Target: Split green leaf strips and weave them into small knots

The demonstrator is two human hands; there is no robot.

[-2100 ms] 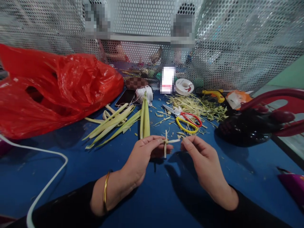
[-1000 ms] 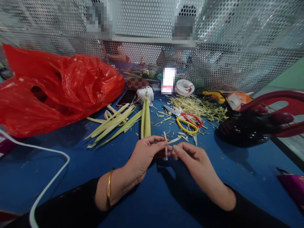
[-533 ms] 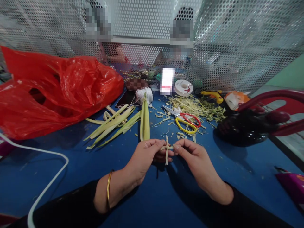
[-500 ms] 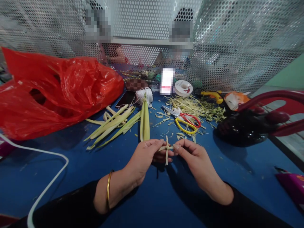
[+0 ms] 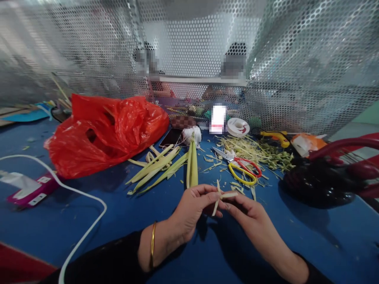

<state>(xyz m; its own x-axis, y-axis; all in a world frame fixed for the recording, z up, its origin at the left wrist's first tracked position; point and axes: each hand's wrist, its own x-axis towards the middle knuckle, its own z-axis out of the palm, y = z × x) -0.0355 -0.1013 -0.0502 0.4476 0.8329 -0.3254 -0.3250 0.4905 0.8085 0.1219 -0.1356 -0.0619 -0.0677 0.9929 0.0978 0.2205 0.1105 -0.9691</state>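
Note:
My left hand [image 5: 189, 211] is closed, its thumb and fingers pinching a small cross of pale corn-husk strips [image 5: 227, 195]. Close against it on the right, my right hand [image 5: 251, 215] has its thumb and fingertips drawn together at the same strips; one strip end lies over its index finger. The exact grip there is partly hidden. Just beyond the hands stands a husk bundle [image 5: 192, 167], pale green and pointed. Loose husk leaves [image 5: 156, 169] lie to its left. Scissors [image 5: 242, 169] with red and yellow handles rest to the right, among husk scraps.
A red plastic bag [image 5: 109, 138] fills the back left. A white cable [image 5: 97, 197] runs past a purple power strip [image 5: 32, 193]. Behind are a white thread roll [image 5: 192, 135], a ribbon spool [image 5: 238, 127] and a perforated metal screen [image 5: 189, 47]. A black glossy object [image 5: 316, 189] stands right.
The view has shifted, so everything sits lower and further right. The husk cross has turned in my fingers. My right hand has come in closer beneath its right-hand strip.

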